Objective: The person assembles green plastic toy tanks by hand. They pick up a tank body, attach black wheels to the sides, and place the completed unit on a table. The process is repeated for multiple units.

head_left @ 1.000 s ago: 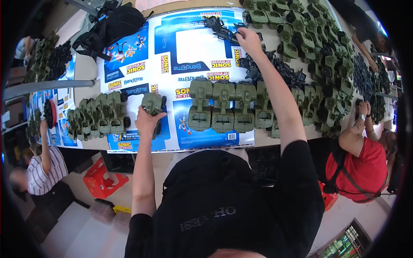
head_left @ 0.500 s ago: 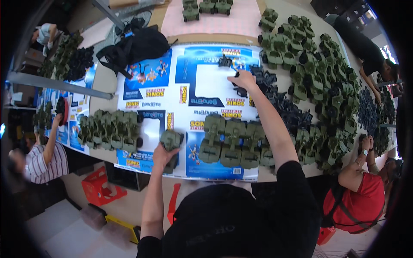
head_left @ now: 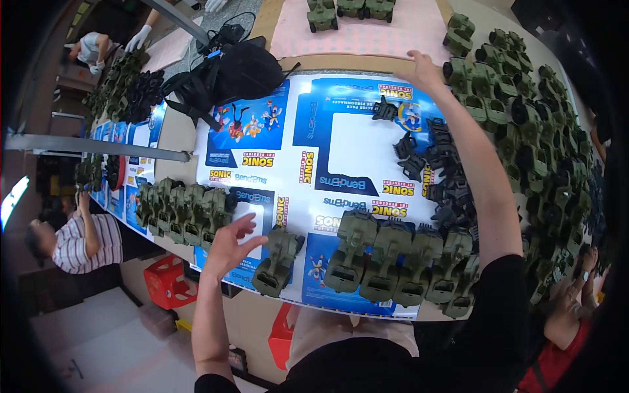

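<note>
My left hand (head_left: pixel 229 247) is empty, its thumb and fingers spread just left of a green toy vehicle (head_left: pixel 276 262) standing by itself on the printed sheet (head_left: pixel 301 196). At the far side, my right hand (head_left: pixel 424 71) reaches past the sheet near the edge of the pink mat. Its fingers are partly stretched and nothing shows in them. Below that arm lies a pile of black plastic parts (head_left: pixel 449 177), with one loose black part (head_left: pixel 384 109) apart from it. A row of green toy vehicles (head_left: pixel 393 255) stands to the right of the single one.
Another group of green vehicles (head_left: pixel 183 209) is at the left, and many more (head_left: pixel 517 111) fill the right side. A black bag (head_left: pixel 239 75) lies beyond the sheet. A metal bar (head_left: pixel 98 145) crosses at left. Co-workers sit on both sides. Red stools (head_left: pixel 169 281) stand below.
My left hand has let go of the green toy vehicle and opened beside it. My right hand has moved from the black parts farther away, toward the pink mat. The view has shifted.
</note>
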The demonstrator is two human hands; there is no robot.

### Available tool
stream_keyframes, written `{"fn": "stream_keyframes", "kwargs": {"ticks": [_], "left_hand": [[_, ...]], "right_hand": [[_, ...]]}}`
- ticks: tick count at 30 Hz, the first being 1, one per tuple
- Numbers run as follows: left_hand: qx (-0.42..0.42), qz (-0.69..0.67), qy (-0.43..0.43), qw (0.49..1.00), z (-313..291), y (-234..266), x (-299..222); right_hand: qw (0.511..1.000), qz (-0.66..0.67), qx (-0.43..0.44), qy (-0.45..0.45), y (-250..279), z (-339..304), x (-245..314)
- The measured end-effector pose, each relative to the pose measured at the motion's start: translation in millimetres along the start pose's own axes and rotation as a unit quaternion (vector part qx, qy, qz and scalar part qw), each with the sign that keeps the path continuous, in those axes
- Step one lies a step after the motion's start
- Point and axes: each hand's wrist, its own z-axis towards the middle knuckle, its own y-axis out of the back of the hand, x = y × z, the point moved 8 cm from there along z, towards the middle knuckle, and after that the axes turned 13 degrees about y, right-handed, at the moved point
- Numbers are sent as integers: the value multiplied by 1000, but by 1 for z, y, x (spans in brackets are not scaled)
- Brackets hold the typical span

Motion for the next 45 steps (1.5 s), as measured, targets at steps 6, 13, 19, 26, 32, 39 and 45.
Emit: {"fn": "stream_keyframes", "kwargs": {"ticks": [6, 13, 19, 26, 32, 39, 45], "left_hand": [[-71, 77, -271, 957, 117, 37, -164], [-223, 65, -328, 916, 340, 67, -318], [-239, 44, -324, 914, 427, 46, -377], [-252, 10, -302, 919, 440, 35, -384], [-275, -35, -368, 887, 352, 67, -357], [-126, -155, -318, 927, 137, 65, -216], [-208, -35, -198, 957, -26, 22, -75]], "right_hand": [[993, -78, -84, 9, 18, 119, 18], [962, -269, -11, 53, 4, 231, 54], [935, -343, 8, 88, -36, 264, 17], [894, -342, -146, 250, -38, 236, 22], [902, -274, -194, 272, -1, 188, 72], [938, -32, -112, 325, 44, -13, 170], [923, 38, 11, 382, -37, -134, 262]]}}
